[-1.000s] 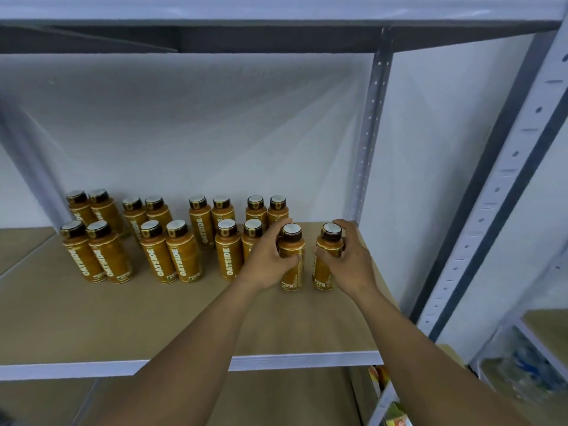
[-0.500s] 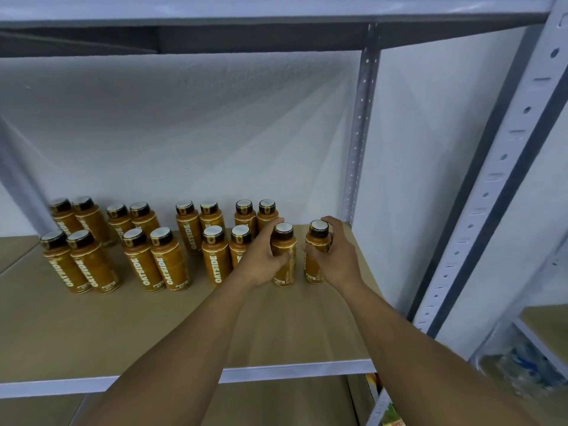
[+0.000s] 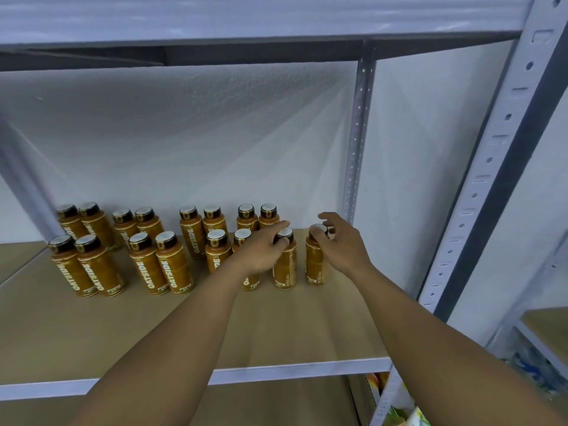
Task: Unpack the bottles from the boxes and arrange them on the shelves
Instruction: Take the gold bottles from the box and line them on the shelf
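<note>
Two brown bottles stand upright on the wooden shelf (image 3: 153, 333), side by side with a small gap between them, at the right end of the front row. The left bottle (image 3: 285, 267) has the left hand (image 3: 261, 252) just beside it; the thumb (image 3: 284, 241) lies on the edge of its cap, while the other fingers (image 3: 281, 226) reach out nearly straight past the cap towards the back row, not wrapped round the bottle; this hand looks released. The right bottle (image 3: 316, 262) stands by the right hand (image 3: 344, 244); the thumb touches the rim of its cap, and the remaining fingers (image 3: 330, 216) are spread and loosely bent above and behind the cap, clear of the body; it seems let go too, though the blur at the cap makes the contact hard to judge.

To the left, the other bottles (image 3: 172, 265) stand in pairs in two rows, their labels reading OATSIDE; the pair nearest the left hand is partly hidden by it. Behind them is a white wall (image 3: 215, 133); a grey perforated post (image 3: 356, 133) rises at the shelf's back right corner, a wider one (image 3: 498, 149) at the front right; an upper shelf (image 3: 246, 20) runs overhead; a neighbouring rack (image 3: 547, 327) shows at the far right.
</note>
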`<state>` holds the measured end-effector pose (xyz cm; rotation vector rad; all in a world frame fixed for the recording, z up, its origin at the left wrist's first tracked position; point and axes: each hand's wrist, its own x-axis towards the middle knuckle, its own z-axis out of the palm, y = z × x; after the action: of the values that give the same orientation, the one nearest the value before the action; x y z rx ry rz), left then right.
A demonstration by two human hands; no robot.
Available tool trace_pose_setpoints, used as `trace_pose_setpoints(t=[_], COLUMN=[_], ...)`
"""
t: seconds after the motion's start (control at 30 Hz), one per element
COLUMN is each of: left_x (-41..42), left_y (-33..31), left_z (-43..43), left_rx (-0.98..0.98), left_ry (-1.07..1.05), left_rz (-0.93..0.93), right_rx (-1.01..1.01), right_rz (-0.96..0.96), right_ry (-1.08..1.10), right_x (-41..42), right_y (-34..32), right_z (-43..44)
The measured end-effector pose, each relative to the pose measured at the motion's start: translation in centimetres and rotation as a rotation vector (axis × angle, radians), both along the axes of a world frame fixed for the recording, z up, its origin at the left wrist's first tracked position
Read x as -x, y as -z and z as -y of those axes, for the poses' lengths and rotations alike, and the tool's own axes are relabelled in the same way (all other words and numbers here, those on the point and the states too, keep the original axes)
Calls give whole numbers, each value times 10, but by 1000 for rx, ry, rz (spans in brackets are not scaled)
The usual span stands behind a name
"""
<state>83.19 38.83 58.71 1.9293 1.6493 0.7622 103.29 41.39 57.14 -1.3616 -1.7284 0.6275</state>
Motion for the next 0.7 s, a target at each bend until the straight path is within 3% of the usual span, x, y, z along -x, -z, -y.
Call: trace_pose_setpoints(t=[0.1,0.23,0.7], left_x=[-1,-5,-5], left_y=[-14,-25,-27], left_z=[-1,-2,-4], left_rx=[33,5,6], left_ry=[20,35,19], left_rz=[-117,-241,-332], right_rx=[-7,-11,44], right_rz=[134,171,239], right_ry=[-11,-33,-50], right_x=[-2,-3,-4], right_y=[-3,-7,-12], right_z=[-6,-6,0])
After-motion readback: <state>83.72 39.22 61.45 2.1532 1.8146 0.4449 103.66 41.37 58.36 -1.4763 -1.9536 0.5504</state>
